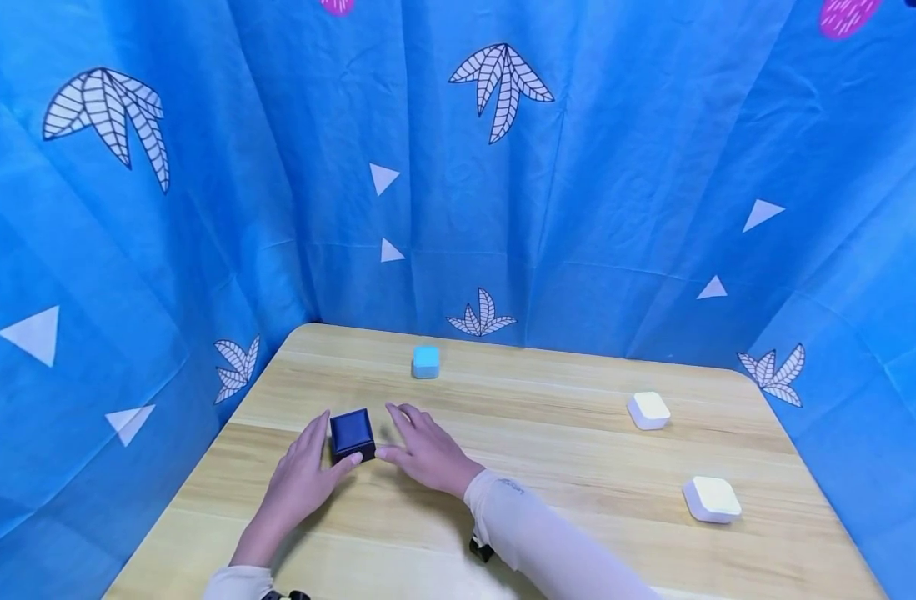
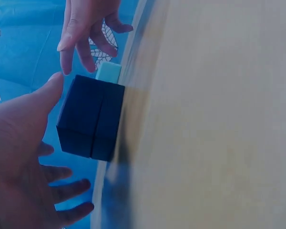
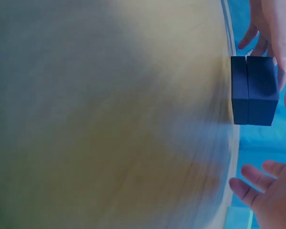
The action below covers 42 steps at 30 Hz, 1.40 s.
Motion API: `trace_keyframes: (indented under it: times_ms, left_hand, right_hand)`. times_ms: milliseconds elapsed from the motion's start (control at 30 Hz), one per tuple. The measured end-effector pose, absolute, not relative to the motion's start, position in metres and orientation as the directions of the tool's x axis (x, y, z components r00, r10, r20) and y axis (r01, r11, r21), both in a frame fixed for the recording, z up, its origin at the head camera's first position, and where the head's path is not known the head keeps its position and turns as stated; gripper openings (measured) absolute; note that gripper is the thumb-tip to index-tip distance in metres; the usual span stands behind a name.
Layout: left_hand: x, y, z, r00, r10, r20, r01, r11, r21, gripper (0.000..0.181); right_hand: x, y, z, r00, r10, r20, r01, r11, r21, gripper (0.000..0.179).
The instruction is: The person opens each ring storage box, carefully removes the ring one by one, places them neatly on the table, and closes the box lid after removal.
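A small dark blue jewelry box [image 1: 352,432] sits closed on the wooden table, left of the middle. Its lid seam shows in the left wrist view, where the box [image 2: 88,117] stands between the two hands. My left hand [image 1: 300,479] is at the box's left side, fingers extended along it and thumb by the front corner. On the other side, my right hand [image 1: 431,450] has its fingers spread, with the thumb tip close to the box's right front corner. Neither hand's fingers curl round the box [image 3: 260,90] in the right wrist view.
A light blue rounded block [image 1: 426,362] stands near the table's back edge, behind the box. Over on the right are two white rounded blocks, one farther back [image 1: 648,411] and one nearer [image 1: 712,500]. Blue patterned curtain [image 1: 458,208] surrounds the table's back and sides.
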State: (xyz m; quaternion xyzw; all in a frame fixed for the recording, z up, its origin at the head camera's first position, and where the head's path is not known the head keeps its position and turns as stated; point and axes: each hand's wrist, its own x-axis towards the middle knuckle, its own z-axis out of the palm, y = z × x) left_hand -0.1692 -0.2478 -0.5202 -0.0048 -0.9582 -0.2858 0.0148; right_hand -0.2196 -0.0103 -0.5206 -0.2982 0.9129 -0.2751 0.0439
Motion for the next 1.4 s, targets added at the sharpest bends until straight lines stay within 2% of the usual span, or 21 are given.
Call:
trace_keyframes:
  times_ms: [367, 600, 800, 967, 1400]
  left_hand:
    - [-0.173, -0.261, -0.526, -0.999, 0.016, -0.027, -0.005, 0.778, 0.628, 0.107]
    - [-0.177, -0.265, -0.526, -0.996, 0.050, -0.068, -0.011, 0.724, 0.690, 0.106]
    - [-0.181, -0.268, -0.528, -0.993, 0.057, -0.104, -0.035, 0.697, 0.716, 0.110]
    - [-0.185, -0.268, -0.527, -0.992, 0.070, -0.108, -0.029, 0.695, 0.718, 0.112]
    - [-0.190, -0.265, -0.526, -0.988, 0.075, -0.133, -0.041, 0.708, 0.705, 0.101]
  right_hand:
    - [-0.231, -0.021, -0.526, -0.817, -0.575, 0.041, -0.484, 0.646, -0.590, 0.088]
    - [-0.239, -0.029, -0.528, -0.795, -0.606, 0.031, -0.484, 0.602, -0.635, 0.092]
    - [-0.244, -0.035, -0.530, -0.789, -0.613, 0.030, -0.487, 0.595, -0.639, 0.096]
    - [-0.248, -0.036, -0.528, -0.794, -0.608, 0.022, -0.479, 0.603, -0.638, 0.095]
    - [-0.255, -0.043, -0.528, -0.768, -0.640, -0.007, -0.481, 0.585, -0.653, 0.091]
